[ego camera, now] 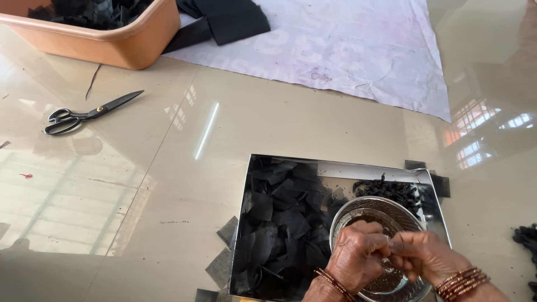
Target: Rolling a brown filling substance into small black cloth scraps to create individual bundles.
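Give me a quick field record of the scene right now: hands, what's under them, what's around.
left hand: fingertips pinched together against the right hand, over the bowl
right hand: fingertips meeting the left; what they pinch is too small to tell
bowl: round, metal, dark grains inside, in the tray
tray: shiny, rectangular, on the floor
black pieces: heaped in the tray's left part
scissors: black, lying on the floor, far left
tub: orange, holds black cloth, top left
sheet: pale, spread at the top
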